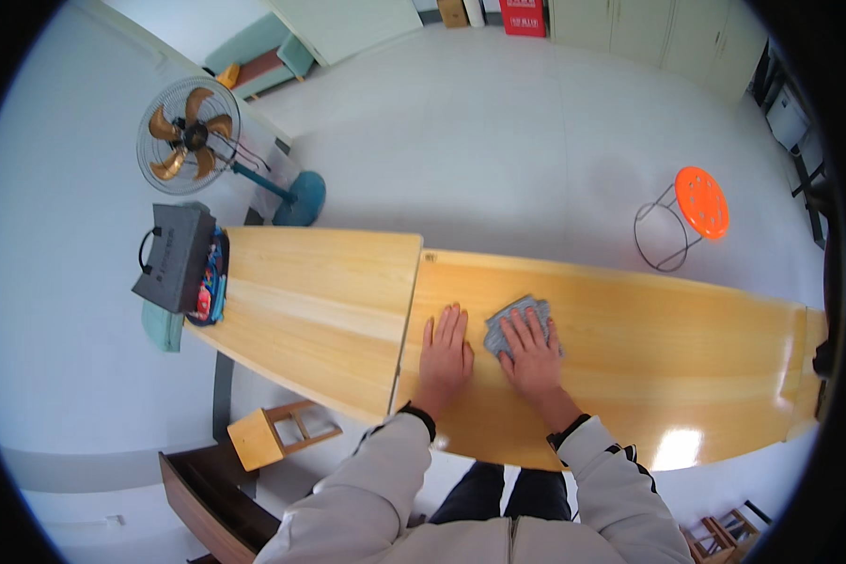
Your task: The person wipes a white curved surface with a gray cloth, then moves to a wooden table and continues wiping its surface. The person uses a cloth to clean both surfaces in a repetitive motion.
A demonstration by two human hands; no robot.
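Note:
My left hand (446,356) lies flat on the yellow wooden tabletop (641,352), palm down, near the seam with the adjoining table. There is nothing under it that I can see. To its right, my right hand (534,352) presses a folded grey cloth (500,328) against the same tabletop, fingers spread over it. The cloth shows past the fingertips and on both sides of the hand; its middle is covered.
A second wooden table (317,289) adjoins on the left, bearing a dark grey felt bag (180,257) and a colourful bag (215,282). Beyond stand a pedestal fan (195,136) and an orange stool (701,203). A wooden stool (257,438) is at the lower left.

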